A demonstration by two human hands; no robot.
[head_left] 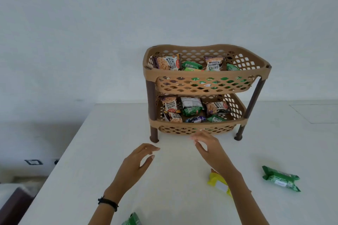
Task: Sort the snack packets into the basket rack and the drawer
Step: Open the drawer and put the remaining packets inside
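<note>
Just beyond my hands, basket rack (204, 76): both tiers hold peanut & green pkts. Left hand (136, 165) & right hand (210, 149) apart, fingers spread, empty. Yellow packet (217, 182) under right wrist; green packet (280, 179) further right.

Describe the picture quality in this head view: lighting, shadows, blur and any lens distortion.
Head view: soft, even light, only faint shadows under the basket rack; no glare on the white table; wide-angle bending splays the rack's legs; the right hand has slightly blurred fingertips; the green packet stays fairly sharp.
</note>
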